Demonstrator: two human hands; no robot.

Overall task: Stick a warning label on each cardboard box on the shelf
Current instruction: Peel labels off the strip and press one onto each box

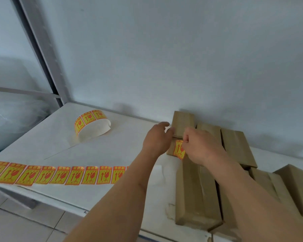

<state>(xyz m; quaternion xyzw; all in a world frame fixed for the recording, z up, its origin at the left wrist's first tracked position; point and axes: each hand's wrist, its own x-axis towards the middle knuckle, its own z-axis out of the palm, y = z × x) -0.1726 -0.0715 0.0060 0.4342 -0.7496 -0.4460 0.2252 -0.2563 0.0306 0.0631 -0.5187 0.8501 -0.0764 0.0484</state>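
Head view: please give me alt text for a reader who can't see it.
Two bare hands press a yellow-and-red warning label onto a cardboard box on a white shelf, left hand steadying, right hand at the label. More boxes lie alongside; a label strip and a roll lie left.

White shelf (112, 151) (boxes (196, 189), label strip (60, 174))

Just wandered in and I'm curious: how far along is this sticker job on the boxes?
Early, it seems. No finished box shows. In hand: the right hand presses a yellow-and-red label onto a box by the wall, the left hand beside it. Left: the other cardboard boxes whose tops look bare, with a long label strip and a roll waiting on the shelf.
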